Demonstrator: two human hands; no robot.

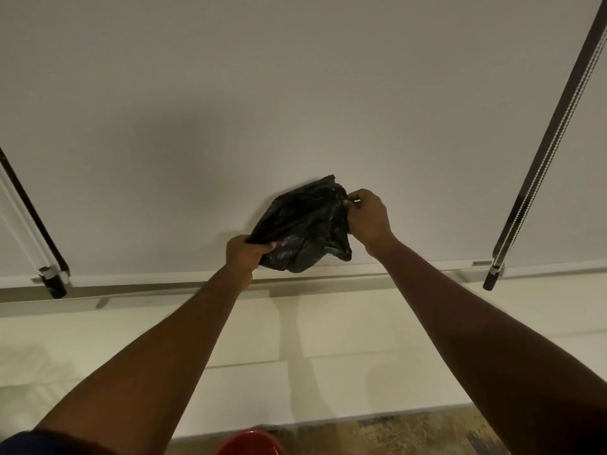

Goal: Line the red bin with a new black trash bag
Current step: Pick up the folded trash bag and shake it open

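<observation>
A crumpled black trash bag (303, 228) hangs in the air in front of a white blind, held between both hands at arm's length. My left hand (247, 254) grips its lower left corner in a fist. My right hand (366, 216) pinches its upper right edge with the fingertips. Only the curved rim of the red bin (251, 443) shows, at the bottom edge of the view, below and between my forearms.
A white roller blind (295, 110) fills the upper view, with bead chains and dark weights at the left (54, 284) and right (491, 280). Below it runs a white sill and wall panel (328, 339). Wood-pattern floor (394, 435) lies at the bottom right.
</observation>
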